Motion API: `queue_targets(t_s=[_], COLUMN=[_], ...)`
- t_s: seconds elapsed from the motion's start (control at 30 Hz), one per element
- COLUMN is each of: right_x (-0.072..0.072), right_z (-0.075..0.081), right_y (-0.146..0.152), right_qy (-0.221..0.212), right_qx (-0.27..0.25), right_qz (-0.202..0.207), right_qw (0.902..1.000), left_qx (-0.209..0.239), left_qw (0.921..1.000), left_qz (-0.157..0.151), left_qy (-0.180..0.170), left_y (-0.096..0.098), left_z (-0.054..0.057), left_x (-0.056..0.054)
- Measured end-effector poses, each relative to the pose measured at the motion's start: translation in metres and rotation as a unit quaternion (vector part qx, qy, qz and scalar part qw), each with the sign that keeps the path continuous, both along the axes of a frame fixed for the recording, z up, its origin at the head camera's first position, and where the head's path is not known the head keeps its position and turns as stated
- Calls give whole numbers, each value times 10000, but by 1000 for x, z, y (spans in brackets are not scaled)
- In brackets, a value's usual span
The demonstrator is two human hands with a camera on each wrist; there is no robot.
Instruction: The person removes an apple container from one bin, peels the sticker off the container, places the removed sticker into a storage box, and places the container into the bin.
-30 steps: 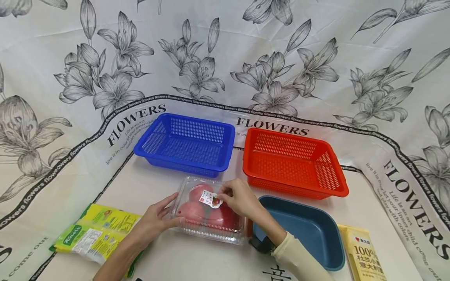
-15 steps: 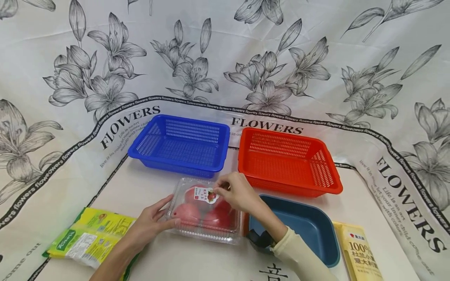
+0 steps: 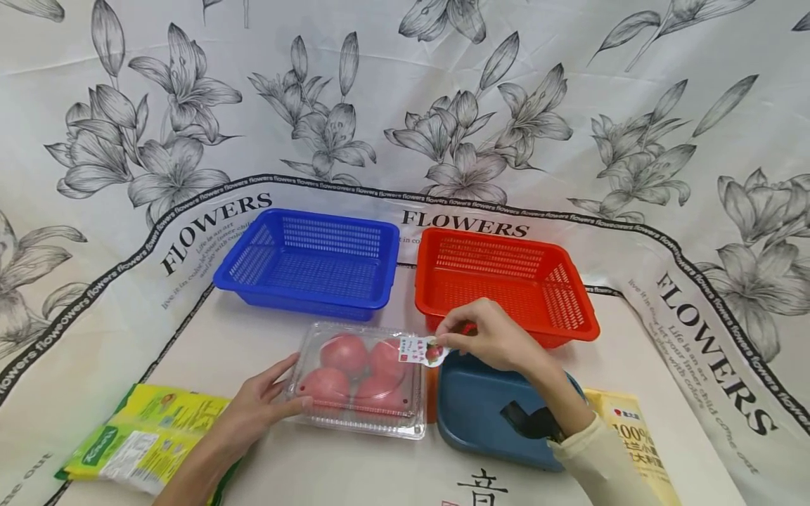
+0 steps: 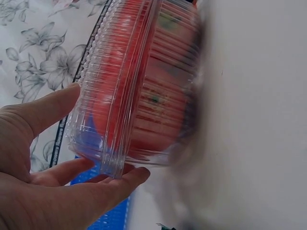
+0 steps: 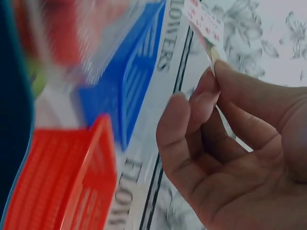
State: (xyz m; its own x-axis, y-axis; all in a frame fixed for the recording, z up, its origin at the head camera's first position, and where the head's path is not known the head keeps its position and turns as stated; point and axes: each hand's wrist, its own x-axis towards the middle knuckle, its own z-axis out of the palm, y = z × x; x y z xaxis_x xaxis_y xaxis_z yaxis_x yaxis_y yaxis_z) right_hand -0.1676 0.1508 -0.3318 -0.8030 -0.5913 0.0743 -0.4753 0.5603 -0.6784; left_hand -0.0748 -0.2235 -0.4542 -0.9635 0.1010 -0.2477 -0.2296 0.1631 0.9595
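A clear plastic clamshell box [image 3: 304, 365] with several tomatoes [image 3: 344, 353] inside sits on the table, its lid down. My left hand [image 3: 256, 404] holds the box's left corner, thumb on one side and fingers on the other, as the left wrist view also shows [image 4: 62, 163]. My right hand [image 3: 490, 334] pinches a white sticker [image 3: 414, 349] with a red fruit picture by its round end, between thumb and forefinger. In the right wrist view the sticker [image 5: 204, 24] hangs off the fingertips. The sticker looks lifted off the lid; whether its far end still touches is unclear.
Behind the box stand a blue basket [image 3: 304, 299] and a red basket [image 3: 506, 323]. A dark teal tray [image 3: 468, 439] lies under my right forearm. A yellow-green Knorr packet [image 3: 142, 429] is at the left, a yellow pasta packet [image 3: 626, 429] at the right.
My right hand has moved right with the sticker, drawing it from the middle of the lid to past the box's right edge. The left hand keeps its hold on the box.
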Motion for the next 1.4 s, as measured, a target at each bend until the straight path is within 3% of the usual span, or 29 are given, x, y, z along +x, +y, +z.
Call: queue_targets(t_s=[0.23,0.47,0.77,0.97,1.4], right_x=[8,11,8,10,5], right_z=[-13,-52,-93,-101,-99], right_y=[54,110,134,136,132], right_qy=[-185,-899,-1297,-1430,-1594], right_qx=[184,128,129,185,516], right_qz=[-383,-180,-206,-338,-509], right_qw=[9989,9957,9913,9890,9846], left_qx=[32,17,38,34,12], left_qw=[10000,10000,9998,9999,9997], left_qz=[-27,-84,-67,-131,-225], left_qy=[29,-29,-204,-98,-9], left_y=[-1,0,0,0,0], left_z=[1,3,4,4,2], left_x=[2,1,1,3,2])
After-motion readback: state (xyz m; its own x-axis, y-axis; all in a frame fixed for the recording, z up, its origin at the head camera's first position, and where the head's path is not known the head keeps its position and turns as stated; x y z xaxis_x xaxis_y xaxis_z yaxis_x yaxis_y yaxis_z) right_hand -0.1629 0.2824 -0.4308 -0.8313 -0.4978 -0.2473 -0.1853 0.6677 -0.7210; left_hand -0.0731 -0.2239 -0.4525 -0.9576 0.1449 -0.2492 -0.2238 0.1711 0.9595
